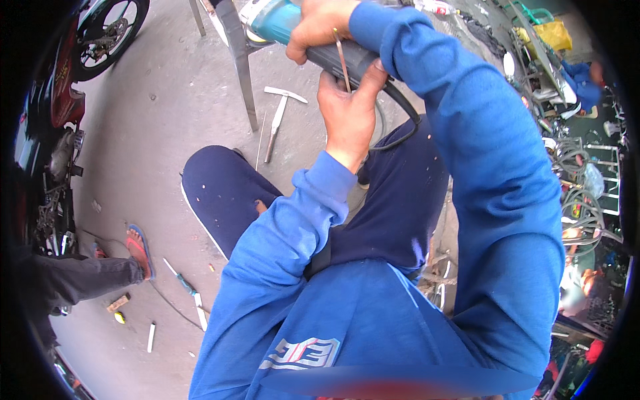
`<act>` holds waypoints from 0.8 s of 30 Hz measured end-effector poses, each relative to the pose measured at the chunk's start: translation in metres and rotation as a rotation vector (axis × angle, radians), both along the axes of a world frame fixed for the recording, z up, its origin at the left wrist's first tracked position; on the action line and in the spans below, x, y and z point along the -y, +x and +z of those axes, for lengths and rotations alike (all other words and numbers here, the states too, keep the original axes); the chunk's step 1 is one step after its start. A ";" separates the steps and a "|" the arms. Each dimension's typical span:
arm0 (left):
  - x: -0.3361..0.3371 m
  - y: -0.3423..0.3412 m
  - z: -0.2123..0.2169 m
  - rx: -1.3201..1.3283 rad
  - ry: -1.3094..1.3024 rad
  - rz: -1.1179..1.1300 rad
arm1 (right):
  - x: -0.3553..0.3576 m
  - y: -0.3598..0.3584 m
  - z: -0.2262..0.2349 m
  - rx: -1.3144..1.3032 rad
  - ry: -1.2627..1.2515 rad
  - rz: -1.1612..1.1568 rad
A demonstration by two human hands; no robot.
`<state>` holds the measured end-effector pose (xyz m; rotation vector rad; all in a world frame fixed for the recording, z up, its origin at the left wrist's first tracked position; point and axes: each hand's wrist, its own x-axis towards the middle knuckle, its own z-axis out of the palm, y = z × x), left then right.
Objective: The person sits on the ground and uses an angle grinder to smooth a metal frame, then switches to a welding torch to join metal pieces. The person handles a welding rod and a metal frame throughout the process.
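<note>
Teal/blk cyl. grinder [275, 21], blk cord [405, 102]

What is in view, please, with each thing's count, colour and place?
angle grinder: 1, teal and black, top centre
thin rod: 1, brown, across grinder
metal legs: 2, grey, top centre
hammer: 1, pale grey, floor, upper centre
motorcycle: at least 1, red and black, left
co-worker's leg: 1, dark grey, lower left
hand tool: 1, teal handle, floor, lower left
coiled cables: uncountable, grey, right
clutter: mixed, uncountable, far right
left hand: 1, bare, upper centre
right hand: 1, bare, top centre
sleeves: 2, blue, centre and right
trousers: 1 pair, navy, centre
</note>
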<state>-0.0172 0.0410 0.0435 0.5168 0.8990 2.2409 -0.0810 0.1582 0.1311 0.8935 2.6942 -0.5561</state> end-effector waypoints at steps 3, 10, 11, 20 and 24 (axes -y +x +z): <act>0.004 -0.001 0.000 -0.021 -0.056 0.002 | -0.001 0.003 0.004 -0.017 -0.058 0.008; 0.005 0.001 -0.008 -0.052 -0.166 -0.032 | 0.000 -0.003 -0.007 0.092 0.045 0.066; 0.005 0.001 -0.009 -0.058 -0.169 -0.030 | -0.002 -0.003 -0.009 0.084 0.044 0.066; 0.004 -0.003 -0.011 -0.032 -0.121 -0.049 | -0.005 0.005 -0.010 0.037 0.050 0.096; 0.003 -0.002 -0.011 -0.102 -0.151 -0.026 | -0.003 0.008 -0.011 0.027 0.054 0.104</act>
